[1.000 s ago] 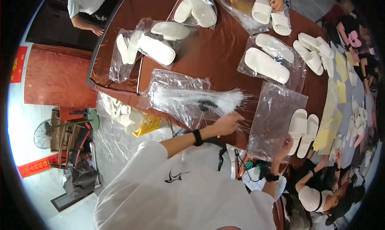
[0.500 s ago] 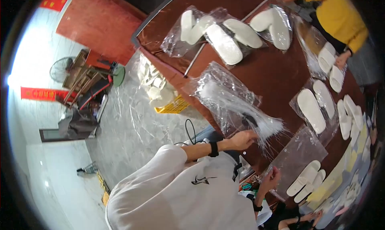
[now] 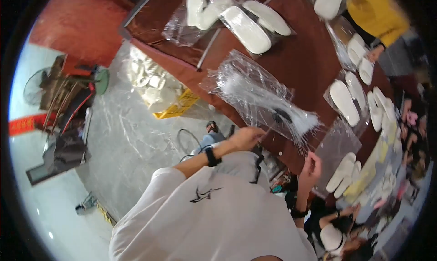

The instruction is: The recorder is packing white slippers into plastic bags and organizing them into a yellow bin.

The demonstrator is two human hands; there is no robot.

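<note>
A bundle of thin, pale, clear-white strands lies in a crinkled clear plastic bag on the brown-covered table. Its loose ends fan out toward me. Just off the table's near edge, my left hand is closed, fingertips together. My right hand is pinched, close to the loose strand ends. Anything held in either is too fine to make out. Beside my right hand lies a flat clear bag, with a pair of white slippers at its near end.
Bagged white slippers lie across the far side. Another person in a yellow sleeve touches a slipper pair at the right. A yellow crate heaped with white slippers stands on the floor left. More people are at lower right.
My view has shifted. My left hand has drawn back from the strand bundle, off the table's edge. My right hand has come up nearer the loose strand ends.
</note>
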